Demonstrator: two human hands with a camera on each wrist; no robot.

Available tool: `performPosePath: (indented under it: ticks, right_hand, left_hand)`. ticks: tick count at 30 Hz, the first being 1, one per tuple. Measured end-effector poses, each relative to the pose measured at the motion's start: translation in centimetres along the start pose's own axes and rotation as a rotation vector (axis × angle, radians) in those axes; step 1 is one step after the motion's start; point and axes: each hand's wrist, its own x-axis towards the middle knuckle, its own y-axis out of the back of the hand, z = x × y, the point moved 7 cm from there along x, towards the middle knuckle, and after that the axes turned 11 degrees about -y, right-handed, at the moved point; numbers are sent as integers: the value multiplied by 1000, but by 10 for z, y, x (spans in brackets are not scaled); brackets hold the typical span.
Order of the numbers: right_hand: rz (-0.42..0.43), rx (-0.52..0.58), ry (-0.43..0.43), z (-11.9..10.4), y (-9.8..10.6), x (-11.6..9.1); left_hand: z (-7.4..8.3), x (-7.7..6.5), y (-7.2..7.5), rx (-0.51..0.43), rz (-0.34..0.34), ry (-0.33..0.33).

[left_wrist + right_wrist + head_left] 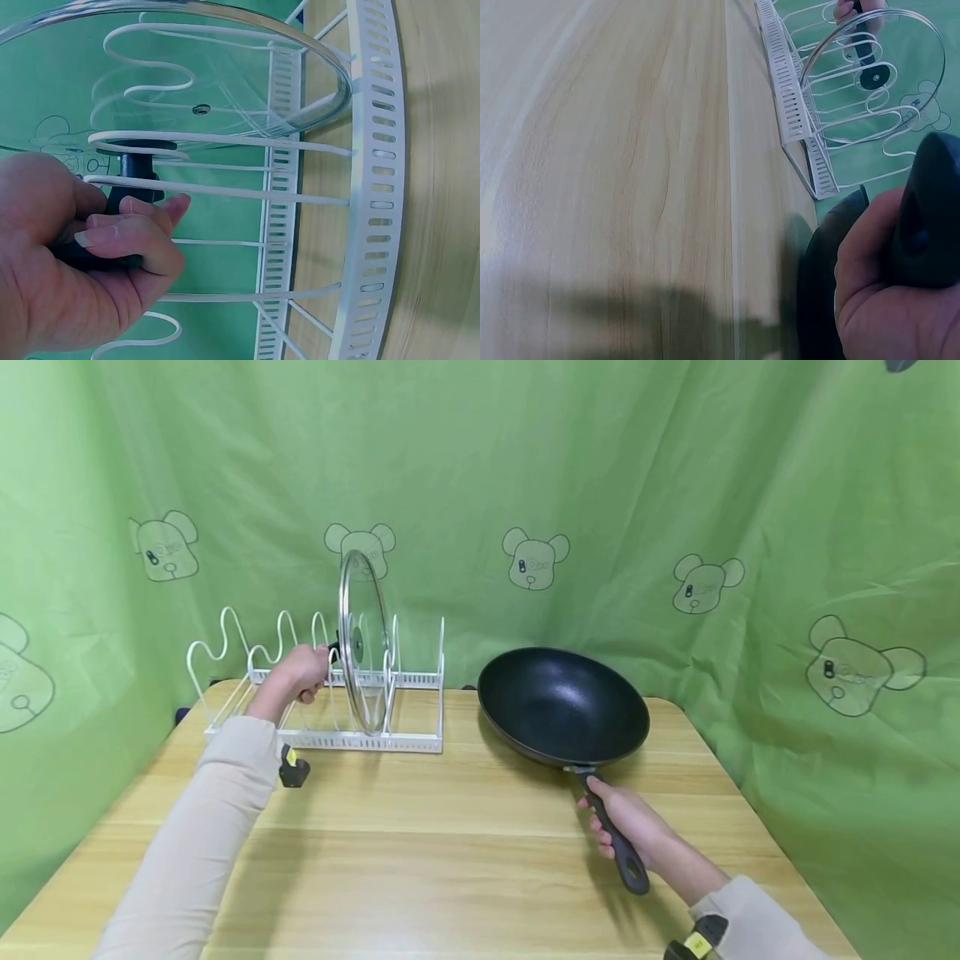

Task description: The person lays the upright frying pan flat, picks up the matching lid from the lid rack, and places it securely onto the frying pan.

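Observation:
A glass lid with a metal rim stands on edge between the wires of a white rack at the back left. My left hand grips the lid's black handle, fingers curled round it, among the rack's wire loops. On the right, my right hand holds a black wok by its long dark handle, the thumb lying along the top. The wok's bowl faces up at the back right, its handle pointing toward me. In the right wrist view the handle end fills the right edge.
Both items are over a light wooden table. Green cloth printed with bear heads hangs behind and on both sides. The rack's other wire dividers rise left of the lid.

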Motion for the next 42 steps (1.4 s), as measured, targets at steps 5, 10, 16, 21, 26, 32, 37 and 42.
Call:
performPosePath:
  ticks: [5,10,16,21,26,32,37,42]
  right_hand:
    - [7,-11,5,0,0,1]
    - [22,-14,4,0,0,1]
    - [37,-14,-3,1,2,-1]
    - [45,-15,-12,1,1,-2]
    - [39,-13,-13,0,1,-2]
    - [39,-14,-3,-1,1,-2]
    - [38,-16,-3,0,-1,-2]
    - [37,-12,-8,1,-1,-2]
  left_hand:
    - [1,-1,0,-52,-11,2]
    - [2,-2,-1,-142,-33,0]
    - [6,0,-3,-320,-73,-9]
    - [8,1,-3,-483,-99,14]
    - [8,1,-2,-584,-99,61]
    - [11,3,0,-685,-83,80]
    - [11,4,-2,-703,-87,81]
    - [10,5,-2,-682,-94,74]
